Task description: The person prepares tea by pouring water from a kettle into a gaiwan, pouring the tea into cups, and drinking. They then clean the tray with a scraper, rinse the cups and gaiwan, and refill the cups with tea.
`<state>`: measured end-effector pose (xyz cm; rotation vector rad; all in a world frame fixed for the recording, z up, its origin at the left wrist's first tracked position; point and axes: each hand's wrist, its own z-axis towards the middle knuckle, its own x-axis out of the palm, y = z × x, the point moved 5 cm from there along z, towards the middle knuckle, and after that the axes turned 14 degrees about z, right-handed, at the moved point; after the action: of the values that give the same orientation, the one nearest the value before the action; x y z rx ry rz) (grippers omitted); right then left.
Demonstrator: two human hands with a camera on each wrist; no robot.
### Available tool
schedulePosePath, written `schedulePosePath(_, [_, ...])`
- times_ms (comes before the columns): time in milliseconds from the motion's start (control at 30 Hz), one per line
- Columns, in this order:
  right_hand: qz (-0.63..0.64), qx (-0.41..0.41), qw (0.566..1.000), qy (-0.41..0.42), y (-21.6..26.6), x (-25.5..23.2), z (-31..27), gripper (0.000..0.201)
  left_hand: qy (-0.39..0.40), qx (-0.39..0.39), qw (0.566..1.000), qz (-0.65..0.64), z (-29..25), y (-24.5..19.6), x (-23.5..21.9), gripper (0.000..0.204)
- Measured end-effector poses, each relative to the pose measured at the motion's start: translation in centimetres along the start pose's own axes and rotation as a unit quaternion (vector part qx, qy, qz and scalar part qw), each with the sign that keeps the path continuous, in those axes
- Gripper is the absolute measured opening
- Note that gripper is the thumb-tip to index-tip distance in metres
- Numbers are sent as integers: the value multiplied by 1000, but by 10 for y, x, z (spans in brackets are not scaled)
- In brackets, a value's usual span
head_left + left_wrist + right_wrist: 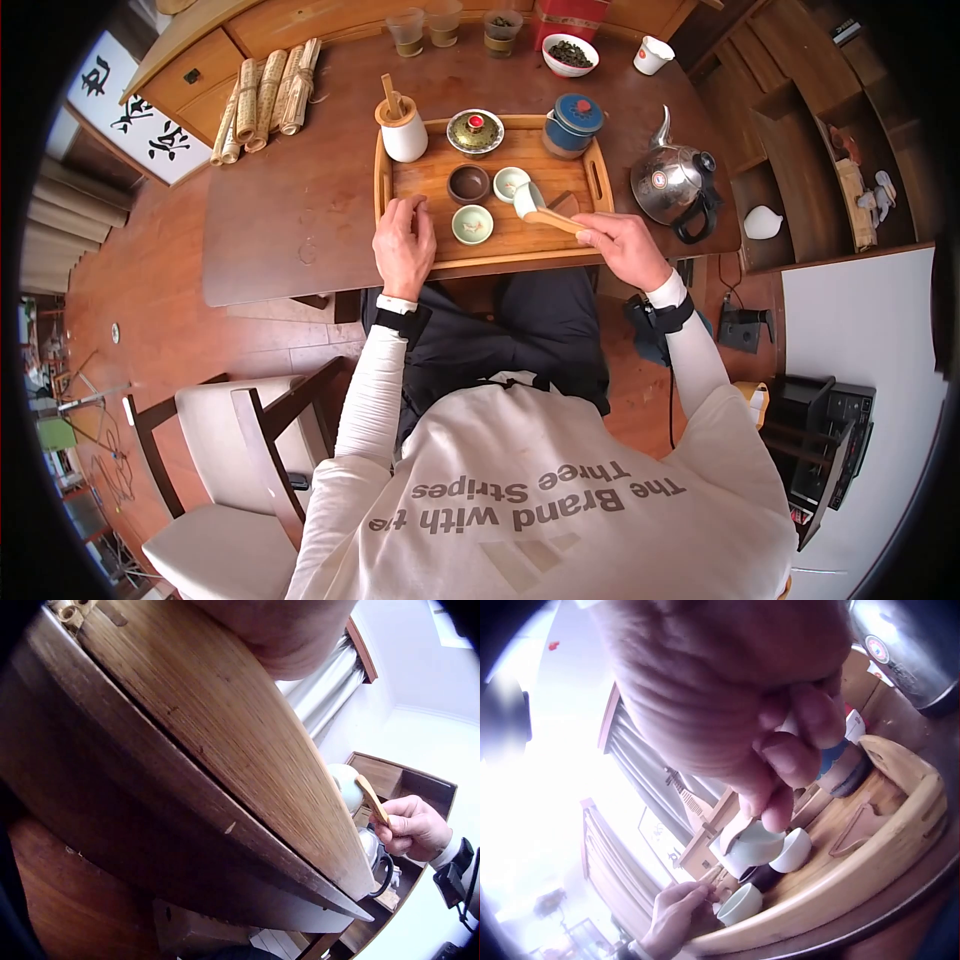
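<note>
— Bamboo, isn't it, that rectangular slatted tea tray with handle slots (600, 180) in the middle of the head view?

— Looks so. It sits on the dark brown wooden table (290, 215), and both hands are at its near edge. The right hand (625, 248), just right of centre, has its fingers and thumb curled round light wooden tongs (552, 219), and the tongs clamp a small white porcelain cup (526, 198), tipped on its side just above the tray.

— And in the right wrist view?

— The same cup (744, 851) hangs tilted below the knuckles, above the other cups.

— What about the left hand (404, 243)?

— It lies flat on the tray's lower left corner, fingers nearly straight and relaxed, gripping nothing. A pale green celadon cup (472, 224) stands just to its right.

— Other pieces on the tray?

— A dark brown clay cup (468, 183) and a second pale cup (509, 183) side by side behind the green one; further up the frame, a white cylindrical holder with wooden tools (404, 130), a lidded gaiwan with a red knob (475, 132) and a blue lidded ceramic jar (573, 124).

— Off the tray?

— A shiny steel kettle with a black handle (675, 183) at the right, and rolled bamboo mats (265, 98) at the upper left.
</note>
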<state>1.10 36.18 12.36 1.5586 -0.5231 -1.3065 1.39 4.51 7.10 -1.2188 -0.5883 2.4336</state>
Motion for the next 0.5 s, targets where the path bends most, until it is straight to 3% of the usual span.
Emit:
schedulePosePath(33, [0,-1,1000,1,-6,4,-2,24,0,-4,1000,2,0,0,0,7])
schedulePosePath(100, [184,36,979,-79,-28,8,-11,27,-2,-8,1000,7,1,2,-2,7])
schedulePosePath(133, [183,36,979,-78,-31,13,-17,27,0,-9,1000,5,0,3,-1,7])
schedulePosePath(167, [361,101,921,-102,-40,20,-26,28,2,-10,1000,2,0,2,0,8])
schedulePosePath(200, [524,163,827,-122,-48,30,-36,30,1,-11,1000,2,1,2,1,8])
schedulePosePath(267, [625,159,752,-137,-53,51,-46,33,2,-1,1000,3,-1,3,1,8])
schedulePosePath(367, [693,144,694,-133,-55,66,-49,36,7,8,1000,2,1,0,0,8])
schedulePosePath(500, [731,104,661,-134,-42,53,-41,35,14,4,1000,10,0,1,1,8])
